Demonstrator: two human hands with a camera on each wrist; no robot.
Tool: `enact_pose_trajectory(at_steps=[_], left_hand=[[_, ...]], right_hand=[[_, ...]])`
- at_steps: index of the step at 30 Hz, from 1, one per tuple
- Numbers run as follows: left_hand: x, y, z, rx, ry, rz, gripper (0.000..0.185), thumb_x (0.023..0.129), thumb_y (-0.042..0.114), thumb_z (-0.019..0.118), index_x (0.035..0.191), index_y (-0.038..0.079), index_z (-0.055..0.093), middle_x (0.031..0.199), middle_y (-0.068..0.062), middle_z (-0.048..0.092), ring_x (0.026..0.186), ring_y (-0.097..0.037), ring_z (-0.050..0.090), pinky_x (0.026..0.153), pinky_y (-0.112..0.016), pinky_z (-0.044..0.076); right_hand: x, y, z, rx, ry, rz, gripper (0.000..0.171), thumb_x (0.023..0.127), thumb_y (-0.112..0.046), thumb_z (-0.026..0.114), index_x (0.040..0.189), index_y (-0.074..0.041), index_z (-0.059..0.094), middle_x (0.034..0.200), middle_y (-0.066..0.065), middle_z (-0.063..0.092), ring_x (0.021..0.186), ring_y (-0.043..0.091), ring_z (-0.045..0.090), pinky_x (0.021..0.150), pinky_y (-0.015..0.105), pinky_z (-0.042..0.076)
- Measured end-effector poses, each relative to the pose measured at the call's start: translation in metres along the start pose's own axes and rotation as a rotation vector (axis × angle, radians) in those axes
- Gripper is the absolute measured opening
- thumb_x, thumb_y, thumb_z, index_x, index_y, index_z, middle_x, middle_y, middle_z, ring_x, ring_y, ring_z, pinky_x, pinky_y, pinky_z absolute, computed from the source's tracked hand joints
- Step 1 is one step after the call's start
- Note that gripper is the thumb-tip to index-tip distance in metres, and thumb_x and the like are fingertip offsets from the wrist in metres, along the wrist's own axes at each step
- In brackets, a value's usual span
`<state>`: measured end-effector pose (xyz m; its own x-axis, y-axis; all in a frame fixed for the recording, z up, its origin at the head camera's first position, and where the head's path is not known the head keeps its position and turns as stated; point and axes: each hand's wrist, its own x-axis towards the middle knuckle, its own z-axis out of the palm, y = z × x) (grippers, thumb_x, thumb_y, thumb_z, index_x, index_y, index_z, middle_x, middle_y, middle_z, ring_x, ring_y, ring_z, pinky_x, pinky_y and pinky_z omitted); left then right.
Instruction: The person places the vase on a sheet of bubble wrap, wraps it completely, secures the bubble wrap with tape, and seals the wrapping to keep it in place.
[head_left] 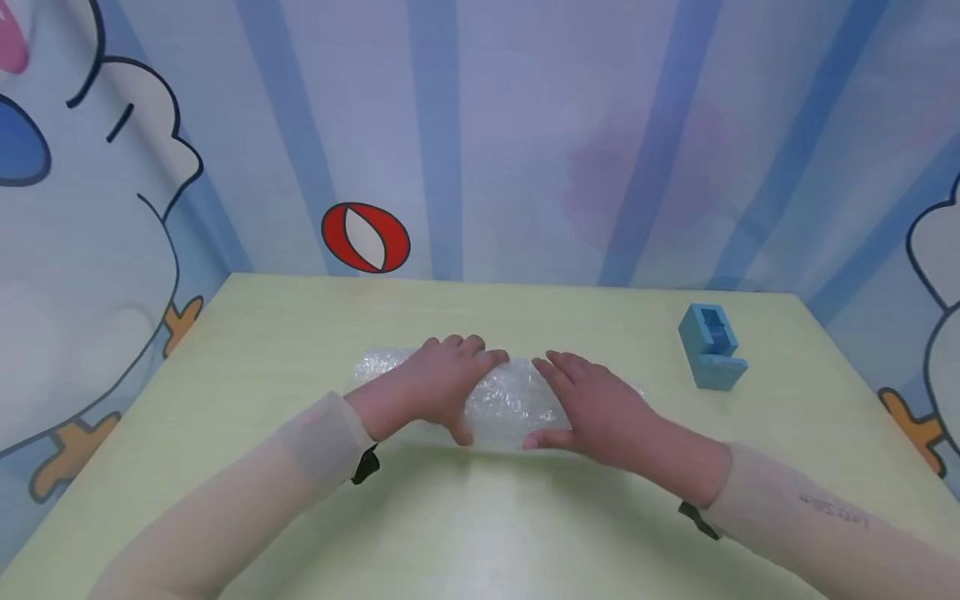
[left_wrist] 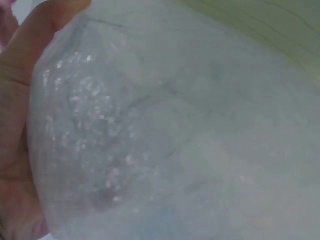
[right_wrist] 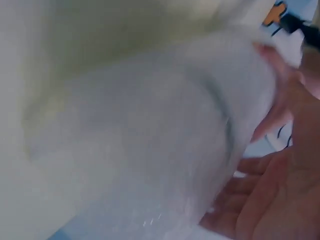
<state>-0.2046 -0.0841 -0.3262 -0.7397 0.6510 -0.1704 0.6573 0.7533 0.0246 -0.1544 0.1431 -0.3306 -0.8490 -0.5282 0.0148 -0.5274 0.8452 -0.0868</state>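
A clear bubble wrap bundle, apparently rolled up, lies crosswise over the middle of the table. My left hand grips its left part, thumb along the near side and fingers over the far side. The right hand holds the right part the same way, a short gap from the left. Up close in the left wrist view, shiny bubbles on the wrap show beside the left hand. The right wrist view shows the wrap blurred, with the right hand curved along its side.
A light blue tape dispenser stands at the back right of the pale yellow table. Behind the table's far edge rises a striped blue backdrop with cartoon prints.
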Motion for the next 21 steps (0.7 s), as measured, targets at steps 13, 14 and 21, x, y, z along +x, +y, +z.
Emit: enact_pose_trajectory(at_steps=[13, 14, 21], left_hand=[[0.018, -0.008, -0.010, -0.079, -0.082, 0.013, 0.096, 0.069, 0.042, 0.091, 0.150, 0.020, 0.046, 0.141, -0.011, 0.058, 0.125, -0.032, 0.058, 0.103, -0.054, 0.054], [0.019, -0.009, -0.011, -0.087, -0.090, 0.011, 0.095, 0.069, 0.042, 0.091, 0.150, 0.021, 0.046, 0.141, -0.010, 0.058, 0.125, -0.032, 0.058, 0.103, -0.054, 0.054], [0.019, -0.008, -0.012, -0.124, -0.120, -0.015, 0.095, 0.069, 0.039, 0.092, 0.150, 0.022, 0.046, 0.142, -0.010, 0.057, 0.125, -0.031, 0.057, 0.104, -0.054, 0.054]], right_hand=[[-0.013, -0.009, 0.030, -0.097, 0.143, 0.096, 0.117, 0.067, -0.056, 0.091, 0.154, 0.001, 0.038, 0.155, 0.028, 0.046, 0.143, 0.047, 0.046, 0.115, 0.058, 0.044], [-0.013, -0.008, 0.032, -0.108, 0.145, 0.092, 0.117, 0.066, -0.056, 0.092, 0.153, 0.002, 0.040, 0.152, 0.028, 0.048, 0.141, 0.047, 0.047, 0.115, 0.057, 0.044], [-0.009, -0.008, 0.043, -0.173, 0.183, 0.077, 0.114, 0.061, -0.051, 0.096, 0.148, 0.000, 0.045, 0.141, 0.025, 0.056, 0.133, 0.044, 0.052, 0.113, 0.055, 0.047]])
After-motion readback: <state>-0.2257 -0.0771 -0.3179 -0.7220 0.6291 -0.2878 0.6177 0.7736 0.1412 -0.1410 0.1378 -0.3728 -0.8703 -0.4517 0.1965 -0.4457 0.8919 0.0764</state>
